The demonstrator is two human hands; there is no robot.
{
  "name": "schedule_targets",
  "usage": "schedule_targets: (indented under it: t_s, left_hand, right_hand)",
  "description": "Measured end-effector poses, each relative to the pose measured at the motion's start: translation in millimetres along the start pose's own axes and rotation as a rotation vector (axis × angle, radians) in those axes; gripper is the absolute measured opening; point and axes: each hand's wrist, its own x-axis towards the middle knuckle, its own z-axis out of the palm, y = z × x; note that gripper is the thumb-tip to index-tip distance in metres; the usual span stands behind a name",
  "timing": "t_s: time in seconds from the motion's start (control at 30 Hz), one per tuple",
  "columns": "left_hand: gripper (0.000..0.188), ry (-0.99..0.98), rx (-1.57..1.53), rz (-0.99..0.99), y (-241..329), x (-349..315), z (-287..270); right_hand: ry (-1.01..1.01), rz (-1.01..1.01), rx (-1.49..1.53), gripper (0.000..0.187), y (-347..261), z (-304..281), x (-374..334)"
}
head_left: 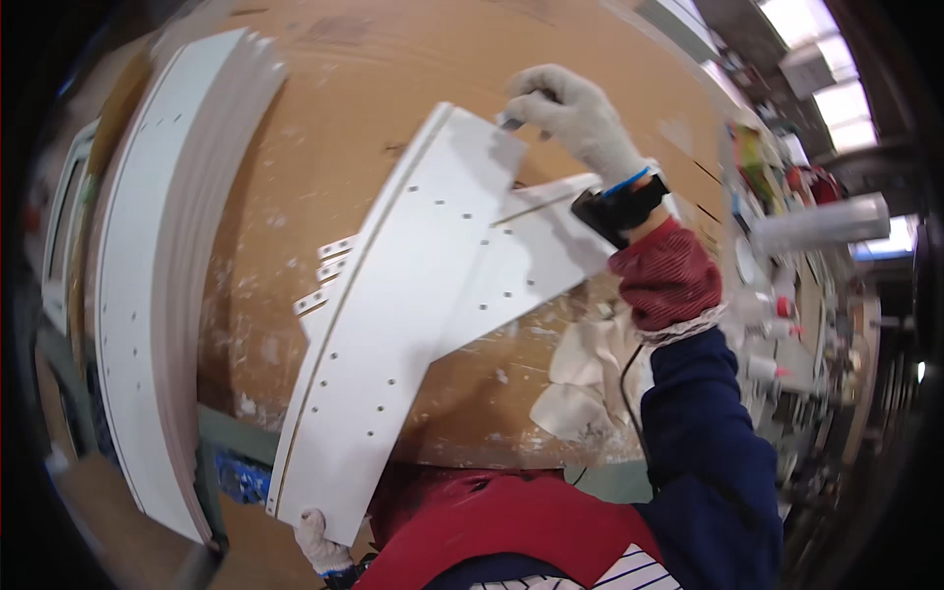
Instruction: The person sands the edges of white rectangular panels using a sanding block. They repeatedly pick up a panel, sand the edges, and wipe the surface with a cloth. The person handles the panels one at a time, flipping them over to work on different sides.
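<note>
Panel, white and drilled, lies tilted on the brown workbench, left hand gripping its 6 o'clock end, right hand closed on a small scraper-like tool at the 1 o'clock corner, edge work looks barely begun, panel stack at 9 o'clock waiting
</note>
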Motion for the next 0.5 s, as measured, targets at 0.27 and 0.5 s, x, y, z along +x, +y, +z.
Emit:
schedule_targets:
  t_s: [0.27,0.5]
  left_hand:
    - [0.042,0.114,0.159,0.128,-16.3,36.9,7.4]
    - [0.042,0.080,0.260,0.166,-18.4,38.1,29.1]
  right_hand:
    - [0.093,0.342,0.330,0.019,-3.3,-36.3,-254.2]
    - [0.805,0.441,0.146,0.022,62.2,-128.6,-417.4]
